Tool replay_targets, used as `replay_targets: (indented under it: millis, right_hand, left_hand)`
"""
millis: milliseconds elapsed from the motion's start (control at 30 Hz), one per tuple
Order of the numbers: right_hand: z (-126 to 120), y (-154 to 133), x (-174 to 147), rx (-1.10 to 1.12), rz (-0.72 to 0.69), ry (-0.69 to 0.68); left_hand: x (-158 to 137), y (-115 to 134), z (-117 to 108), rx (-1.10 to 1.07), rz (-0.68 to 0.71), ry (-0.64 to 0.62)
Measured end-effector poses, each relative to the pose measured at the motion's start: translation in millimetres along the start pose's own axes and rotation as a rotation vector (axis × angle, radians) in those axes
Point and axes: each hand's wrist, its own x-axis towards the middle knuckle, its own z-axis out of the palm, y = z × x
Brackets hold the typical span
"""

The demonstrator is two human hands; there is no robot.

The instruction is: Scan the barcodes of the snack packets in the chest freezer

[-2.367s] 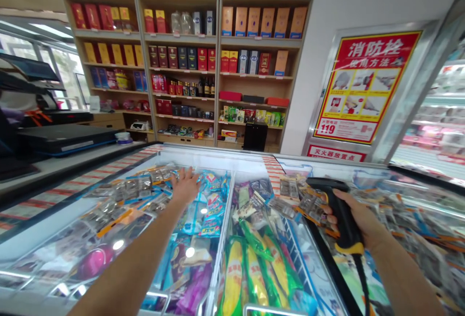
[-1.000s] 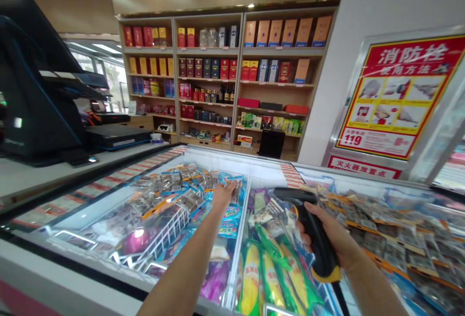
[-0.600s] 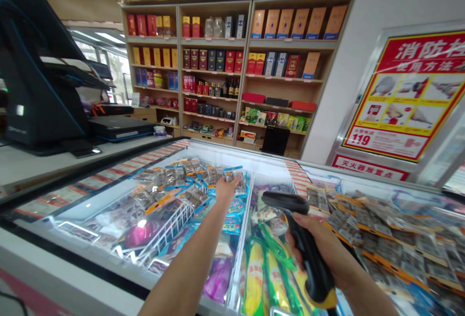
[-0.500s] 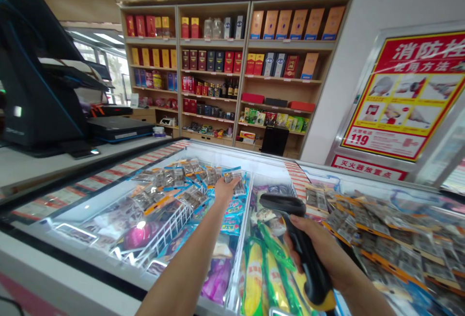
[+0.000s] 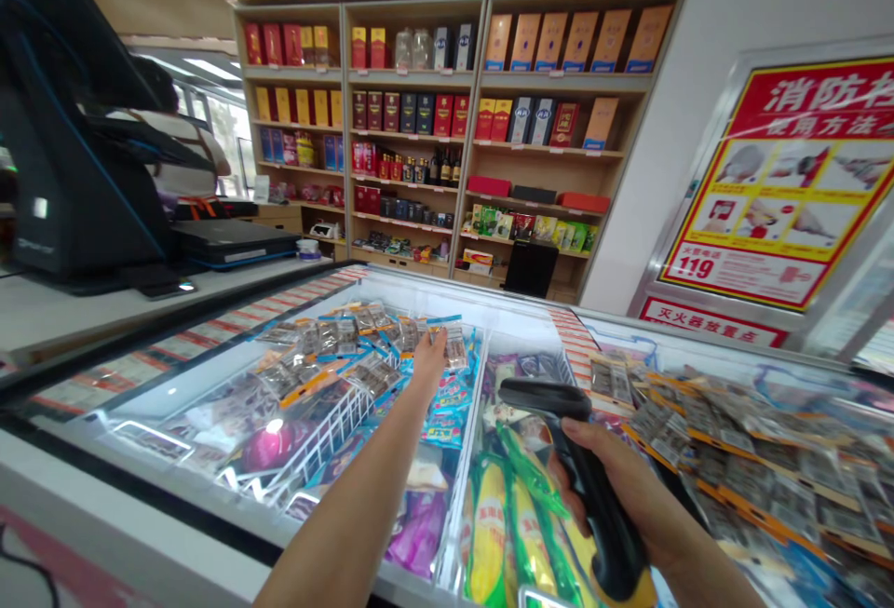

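Note:
My right hand (image 5: 625, 473) is wrapped round the grip of a black and yellow barcode scanner (image 5: 593, 487), whose head points left over the freezer. At the far side of the glass-topped chest freezer, my left hand (image 5: 429, 355) pinches a clear snack packet (image 5: 453, 347) with a blue top edge and dark contents. More such packets (image 5: 339, 336) lie spread to its left, some with orange edges. Blue printed packs (image 5: 447, 398) and purple packs (image 5: 419, 524) sit below. Yellow corn-shaped packs with green wrapping (image 5: 489, 515) lie under the scanner.
Many orange-edged packets (image 5: 754, 459) are piled at the right. A black checkout terminal (image 5: 84, 170) stands on the counter (image 5: 42, 319) at the left, with a person (image 5: 178, 152) partly hidden behind it. Behind are shelves of boxes (image 5: 419, 114) and a wall poster (image 5: 782, 180).
My left hand has shifted slightly, and the packet in it stands more upright. The scanner is nearly where it was. A person has come into view behind the terminal.

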Motion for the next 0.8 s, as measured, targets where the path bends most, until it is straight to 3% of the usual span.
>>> replay_targets:
  millis: [133,400,600,800]
  right_hand:
    - [-4,3,4,-0.015,-0.002,-0.001]
    - [-18,-2,5,-0.07,0.004,0.032]
    - [-58,-18,11,0.072,-0.069,0.189]
    - [-102,-34,6,0.185,-0.152,0.258]
  left_hand:
    - [0,1,-1,-0.05,0.03,-0.02]
    - [4,7,-7,0.16,0.118,0.019]
    - [2,16,-26,0.588,0.071,0.08]
    - [7,16,-57,0.798,0.015,0.087]
